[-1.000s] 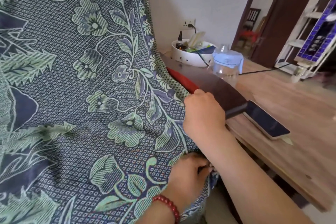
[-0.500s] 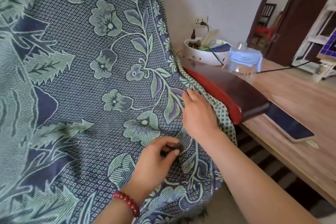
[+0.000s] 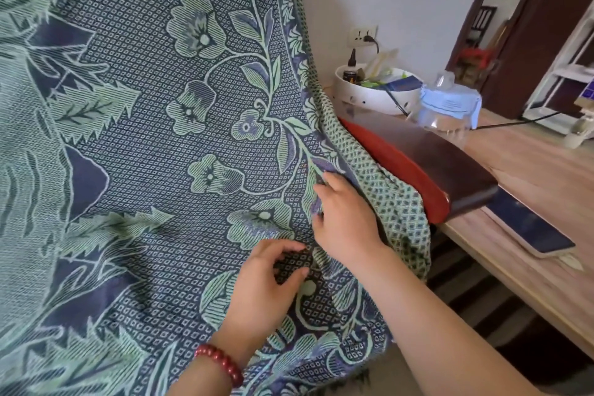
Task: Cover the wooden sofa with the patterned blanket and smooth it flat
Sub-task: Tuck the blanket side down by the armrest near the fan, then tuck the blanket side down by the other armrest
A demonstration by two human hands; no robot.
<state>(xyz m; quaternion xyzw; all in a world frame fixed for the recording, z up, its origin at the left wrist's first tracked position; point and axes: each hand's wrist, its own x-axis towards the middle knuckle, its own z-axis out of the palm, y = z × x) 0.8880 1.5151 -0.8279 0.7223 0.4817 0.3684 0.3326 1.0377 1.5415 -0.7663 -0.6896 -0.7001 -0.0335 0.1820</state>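
Observation:
The patterned blanket (image 3: pixel 144 138), blue and green with flowers and leaves, hangs over the sofa's back and seat and fills the left of the view. At the right, the wooden sofa's dark armrest (image 3: pixel 434 164) with its red side sticks out uncovered; the blanket's green checked border lies bunched against it. My right hand (image 3: pixel 347 222) lies palm down on the blanket beside the armrest, its fingertips at a raised fold. My left hand (image 3: pixel 263 292), with a red bead bracelet at the wrist, rests just below it, fingers curved and apart on the cloth.
A light wooden table (image 3: pixel 530 177) stands close against the armrest. On it lie a phone (image 3: pixel 530 231), a clear plastic jug (image 3: pixel 450 106) and a white bowl (image 3: pixel 369 96) of small items. A cable runs to the wall socket (image 3: pixel 363 35). A white shelf (image 3: pixel 572 74) and a doorway are at the far right.
My right hand let go of the blanket's edge at the armrest and came down flat onto the cloth. My left hand moved up from the lower hem to just beside it.

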